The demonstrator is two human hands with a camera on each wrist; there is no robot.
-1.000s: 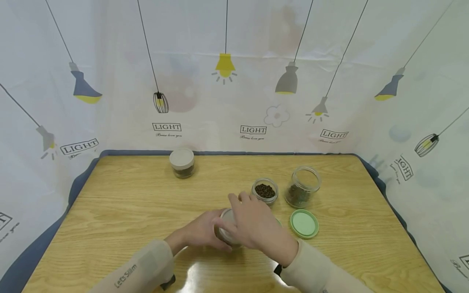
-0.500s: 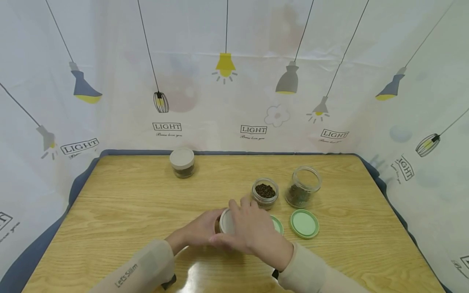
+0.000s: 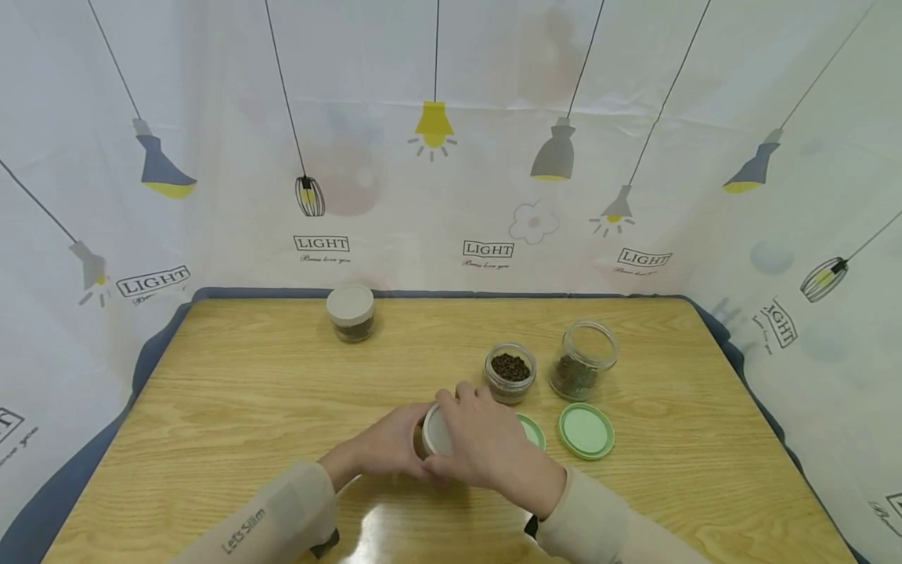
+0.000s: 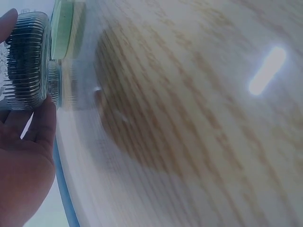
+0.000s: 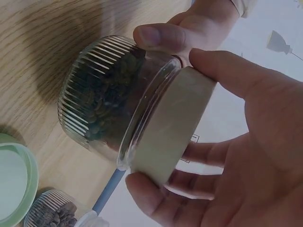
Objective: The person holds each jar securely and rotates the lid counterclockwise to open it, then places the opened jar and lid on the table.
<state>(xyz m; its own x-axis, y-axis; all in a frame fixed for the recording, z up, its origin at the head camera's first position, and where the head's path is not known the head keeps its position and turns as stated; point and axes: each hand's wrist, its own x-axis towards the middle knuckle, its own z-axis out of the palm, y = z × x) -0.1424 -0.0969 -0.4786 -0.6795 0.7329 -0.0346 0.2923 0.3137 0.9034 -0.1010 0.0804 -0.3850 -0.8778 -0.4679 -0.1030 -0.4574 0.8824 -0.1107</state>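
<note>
A ribbed glass jar [image 5: 99, 94] with dark contents is held between my two hands. Its pale lid [image 5: 170, 123] is on the mouth of the jar. My left hand [image 3: 391, 442] grips the glass body, thumb and fingers on opposite sides. My right hand [image 3: 486, 439] has its thumb and fingers curled round the rim of the lid from above. In the head view the hands hide most of the jar. The left wrist view shows the jar's ribbed side [image 4: 26, 56] close over the tabletop.
On the wooden table [image 3: 247, 392], an open small jar of dark beans [image 3: 510, 368] and a taller open jar [image 3: 574, 376] stand behind my right hand. Green lids [image 3: 586, 431] lie to the right, one partly behind my wrist. A white-lidded jar [image 3: 350, 313] stands at the back left.
My right hand has shifted and turned on the lid, its thumb ending nearer the front of the rim. The left hand holds the jar in nearly the same spot.
</note>
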